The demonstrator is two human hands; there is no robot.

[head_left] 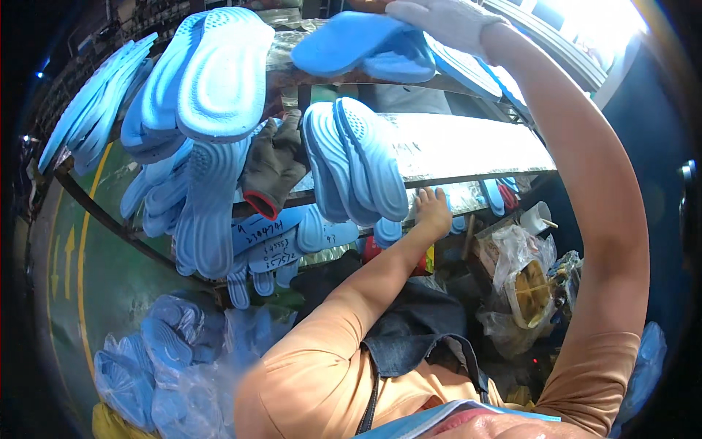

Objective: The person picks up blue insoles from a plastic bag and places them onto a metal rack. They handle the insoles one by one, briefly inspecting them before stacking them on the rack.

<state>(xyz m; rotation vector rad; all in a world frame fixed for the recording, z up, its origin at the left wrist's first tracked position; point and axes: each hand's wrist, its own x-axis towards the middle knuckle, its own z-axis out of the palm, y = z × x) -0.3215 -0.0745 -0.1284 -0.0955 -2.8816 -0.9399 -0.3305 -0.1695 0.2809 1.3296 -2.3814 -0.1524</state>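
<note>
My right hand [446, 20], in a white glove, reaches to the top shelf, its fingers stretched over a tilted blue insole [347, 42]. Under that insole lies another blue insole [402, 62]; the picture's upper edge cuts off part of the hand. My left hand [433, 210] is bare, with fingers apart against the front edge of the middle shelf [468, 150]. Left of it, a stack of ridged blue insoles [355, 161] overhangs that shelf. A dark grey glove with a red cuff [274, 164] hangs beside the stack.
More blue insoles [223, 73] fill the rack's left side, some on lower tiers with handwriting. Plastic bags of insoles [175, 344] lie on the floor at lower left. A white cup [536, 218] and crumpled clear bags [515, 256] sit at right. Yellow lines mark the green floor [91, 256].
</note>
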